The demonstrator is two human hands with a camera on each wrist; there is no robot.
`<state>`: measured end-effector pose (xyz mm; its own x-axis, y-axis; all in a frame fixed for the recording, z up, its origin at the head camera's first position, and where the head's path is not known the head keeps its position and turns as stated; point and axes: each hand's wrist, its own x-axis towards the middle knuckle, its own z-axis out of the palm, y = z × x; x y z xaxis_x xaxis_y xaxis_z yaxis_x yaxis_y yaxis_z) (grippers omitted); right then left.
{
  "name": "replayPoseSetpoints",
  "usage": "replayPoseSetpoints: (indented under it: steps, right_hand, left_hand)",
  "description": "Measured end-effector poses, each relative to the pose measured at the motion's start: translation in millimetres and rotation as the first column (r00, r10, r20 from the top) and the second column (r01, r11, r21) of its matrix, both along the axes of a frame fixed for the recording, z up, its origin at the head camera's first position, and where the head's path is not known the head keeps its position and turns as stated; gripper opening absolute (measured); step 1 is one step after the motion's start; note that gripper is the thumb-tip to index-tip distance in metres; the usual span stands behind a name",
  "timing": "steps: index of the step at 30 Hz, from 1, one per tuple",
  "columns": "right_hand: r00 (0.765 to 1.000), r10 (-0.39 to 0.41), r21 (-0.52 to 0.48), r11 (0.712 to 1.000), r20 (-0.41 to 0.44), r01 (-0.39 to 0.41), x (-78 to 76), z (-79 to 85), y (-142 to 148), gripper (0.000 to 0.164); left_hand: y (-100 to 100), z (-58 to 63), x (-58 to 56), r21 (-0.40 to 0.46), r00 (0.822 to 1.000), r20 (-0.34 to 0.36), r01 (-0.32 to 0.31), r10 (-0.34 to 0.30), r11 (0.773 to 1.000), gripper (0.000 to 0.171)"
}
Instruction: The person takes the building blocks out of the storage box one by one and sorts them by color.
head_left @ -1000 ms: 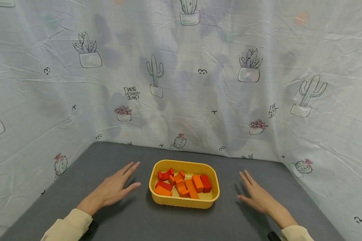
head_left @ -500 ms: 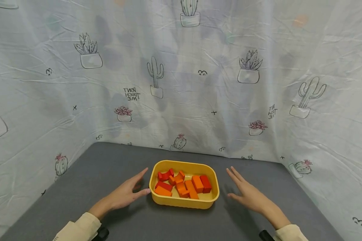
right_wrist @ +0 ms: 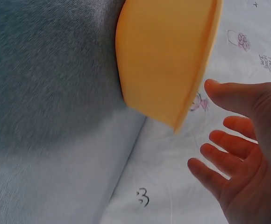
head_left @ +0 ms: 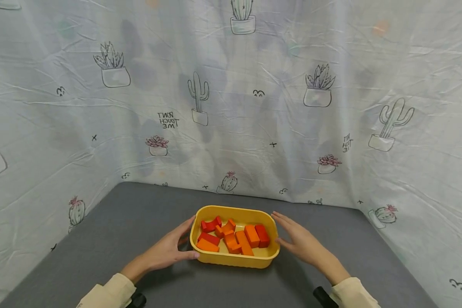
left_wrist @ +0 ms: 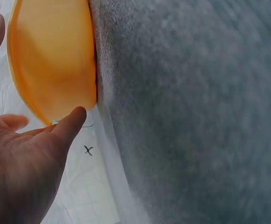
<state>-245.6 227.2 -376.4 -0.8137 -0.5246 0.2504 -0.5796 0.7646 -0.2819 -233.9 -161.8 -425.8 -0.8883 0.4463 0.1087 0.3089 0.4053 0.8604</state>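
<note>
A yellow plastic bin (head_left: 235, 260) stands on the grey table, holding several red and orange toy blocks, among them a red arched block (head_left: 211, 224) and a long orange block (head_left: 244, 243). At its left end is my left hand (head_left: 165, 250), fingers spread along the end and thumb by the front corner; whether it touches cannot be told. My right hand (head_left: 302, 241) is at the right end, fingers extended. In the right wrist view a small gap separates the right thumb from the bin (right_wrist: 163, 56). The left wrist view shows fingertips close to the bin's wall (left_wrist: 53, 56).
A grey cloth covers the table (head_left: 231, 291). Behind and on both sides hangs a white curtain (head_left: 231, 128) printed with cactus drawings, meeting the table's back edge. Black wrist straps (head_left: 325, 296) and pale sleeves (head_left: 113, 291) are at the wrists.
Both hands have moved inward from the sides, the left hand to the right and the right hand to the left, up to the bin's ends. The bin and blocks stay in place.
</note>
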Motion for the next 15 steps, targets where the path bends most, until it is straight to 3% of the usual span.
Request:
replayPoseSetpoints:
  steps: [6,15]
  right_hand:
    - [0.999,0.039,0.019,0.999,0.014,-0.039,-9.3,-1.6,-15.0,0.063]
    - [0.997,0.021,0.024,0.999,0.069,-0.022,-18.9,-4.3,-27.1,0.067]
  left_hand:
    - [2.8,1.3,0.0,0.021,0.999,0.034,0.032,-0.032,0.999,0.096]
    - [4.2,3.3,-1.7,0.067,0.993,0.084,0.073,-0.079,0.995,0.094]
